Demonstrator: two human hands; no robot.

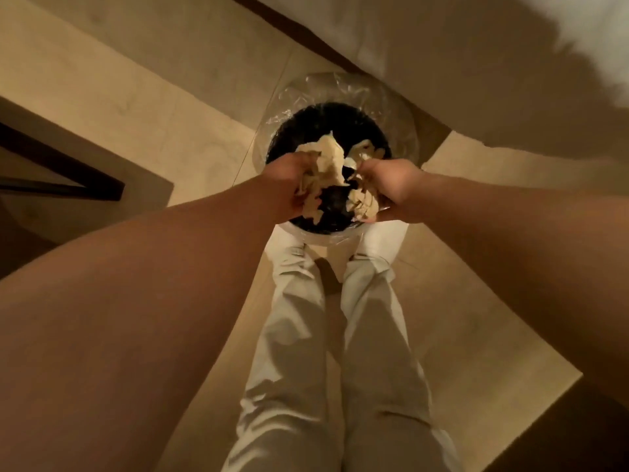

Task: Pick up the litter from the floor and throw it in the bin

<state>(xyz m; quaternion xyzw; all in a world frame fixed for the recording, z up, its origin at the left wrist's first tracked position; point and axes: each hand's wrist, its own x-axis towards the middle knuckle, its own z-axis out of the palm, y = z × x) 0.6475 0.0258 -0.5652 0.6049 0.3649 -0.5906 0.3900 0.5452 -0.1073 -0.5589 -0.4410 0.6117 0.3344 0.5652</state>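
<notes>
The left hand (pixel 292 178) grips a wad of crumpled paper (pixel 326 168), fingers curled around it. The right hand (pixel 388 185) clutches a second crumpled wad (pixel 362 202). Both bundles hang over the dark mouth of the round bin (pixel 401 131), which has a clear plastic liner. The bin stands on the tiled floor (pixel 190 144) just ahead of pale trouser legs (pixel 299 335).

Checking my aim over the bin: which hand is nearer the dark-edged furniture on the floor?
Left. The left hand holds crumpled paper over the bin on the side toward the dark-edged furniture; the right hand is across the bin opening, farther away.
</notes>
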